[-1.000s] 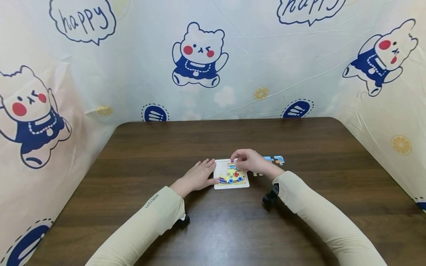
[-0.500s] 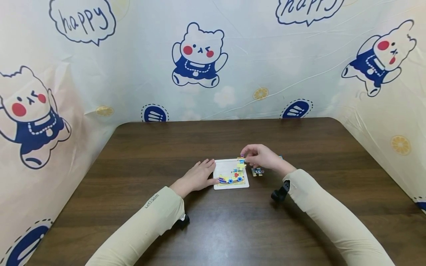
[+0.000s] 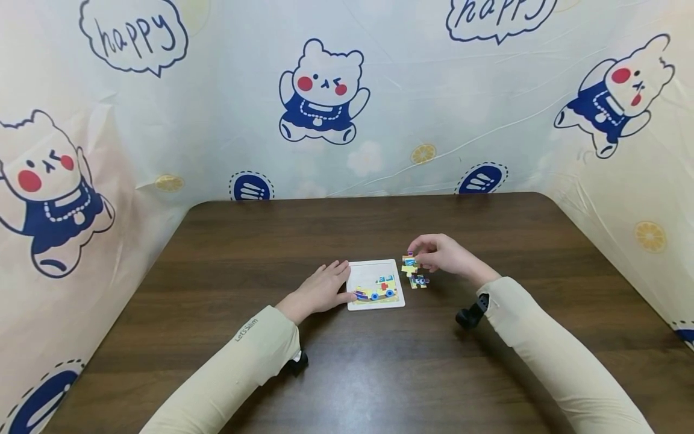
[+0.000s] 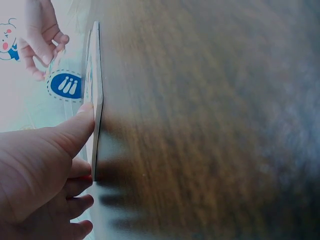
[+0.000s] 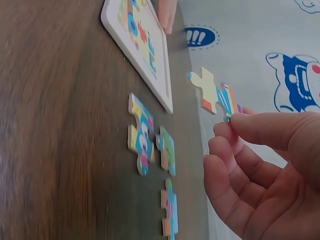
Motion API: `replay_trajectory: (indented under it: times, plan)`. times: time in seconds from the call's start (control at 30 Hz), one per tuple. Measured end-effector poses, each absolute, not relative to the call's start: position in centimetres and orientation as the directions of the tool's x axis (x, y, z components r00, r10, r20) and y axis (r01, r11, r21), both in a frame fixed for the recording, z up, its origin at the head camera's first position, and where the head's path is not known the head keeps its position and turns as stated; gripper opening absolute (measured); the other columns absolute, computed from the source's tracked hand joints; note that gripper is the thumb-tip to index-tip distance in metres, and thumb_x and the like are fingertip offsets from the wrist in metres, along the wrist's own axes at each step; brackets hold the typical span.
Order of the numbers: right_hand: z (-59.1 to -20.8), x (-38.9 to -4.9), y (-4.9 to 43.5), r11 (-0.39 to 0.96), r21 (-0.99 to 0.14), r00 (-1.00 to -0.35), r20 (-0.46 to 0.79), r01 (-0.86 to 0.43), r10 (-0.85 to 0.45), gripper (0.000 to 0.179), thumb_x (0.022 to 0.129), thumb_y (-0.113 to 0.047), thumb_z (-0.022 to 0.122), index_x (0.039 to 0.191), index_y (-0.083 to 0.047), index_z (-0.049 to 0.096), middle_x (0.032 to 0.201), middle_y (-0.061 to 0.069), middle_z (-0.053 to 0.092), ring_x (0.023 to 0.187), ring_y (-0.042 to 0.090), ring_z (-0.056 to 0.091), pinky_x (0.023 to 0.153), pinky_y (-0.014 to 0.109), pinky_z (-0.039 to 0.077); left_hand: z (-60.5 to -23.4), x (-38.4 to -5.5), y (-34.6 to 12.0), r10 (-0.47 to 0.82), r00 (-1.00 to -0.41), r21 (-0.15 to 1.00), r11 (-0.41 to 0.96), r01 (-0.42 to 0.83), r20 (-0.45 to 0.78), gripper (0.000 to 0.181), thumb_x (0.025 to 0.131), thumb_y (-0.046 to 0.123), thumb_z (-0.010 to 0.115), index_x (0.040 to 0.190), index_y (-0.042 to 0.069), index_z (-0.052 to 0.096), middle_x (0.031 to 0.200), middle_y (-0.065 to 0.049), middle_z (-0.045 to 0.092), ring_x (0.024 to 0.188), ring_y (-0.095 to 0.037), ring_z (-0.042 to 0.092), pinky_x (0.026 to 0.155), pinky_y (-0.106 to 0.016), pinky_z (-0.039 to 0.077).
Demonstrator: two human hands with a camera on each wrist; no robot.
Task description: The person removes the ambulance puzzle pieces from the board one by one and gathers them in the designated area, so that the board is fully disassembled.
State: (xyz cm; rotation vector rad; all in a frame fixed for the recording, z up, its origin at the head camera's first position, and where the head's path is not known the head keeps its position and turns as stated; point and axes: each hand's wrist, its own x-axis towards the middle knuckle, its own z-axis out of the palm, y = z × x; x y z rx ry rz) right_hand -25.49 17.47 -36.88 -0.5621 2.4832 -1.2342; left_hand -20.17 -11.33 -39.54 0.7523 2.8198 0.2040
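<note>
My right hand pinches a jigsaw puzzle piece between thumb and forefinger, raised over the table just right of the puzzle tray. Pale yellow covers one end of the piece; blue, orange and purple show at the other. The white-rimmed puzzle tray lies flat, its lower part filled with a yellow vehicle picture with blue wheels and a red cross. My left hand rests along the tray's left side with fingers extended. In the left wrist view its thumb touches the tray edge.
Loose pieces lie right of the tray: a yellow and blue one, a green one and one seen nearly edge-on. The brown tabletop reaches back to a printed cloth.
My right hand has moved right with the puzzle piece, from above the tray to beside it. The tray's upper part is uncovered. My left hand stays at the tray's side.
</note>
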Motion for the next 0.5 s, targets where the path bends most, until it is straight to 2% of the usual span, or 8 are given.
replay_trajectory:
  times: [0.5]
  plan:
    - [-37.3, -25.6, 20.8, 0.601, -0.781, -0.889, -0.141, -0.171, -0.435, 0.020, 0.090, -0.007, 0.058, 0.108, -0.002, 0.062, 0.075, 0.010, 0.056, 0.070, 0.025, 0.053, 0.064, 0.041, 0.050, -39.6, -20.2, -11.2, 0.498, -0.850, 0.191, 0.863, 0.467, -0.172, 0.071, 0.090, 0.046, 0.055, 0.140, -0.001, 0.035, 0.146, -0.014, 0.028, 0.135, -0.031, 0.021, 0.107, -0.046, 0.018]
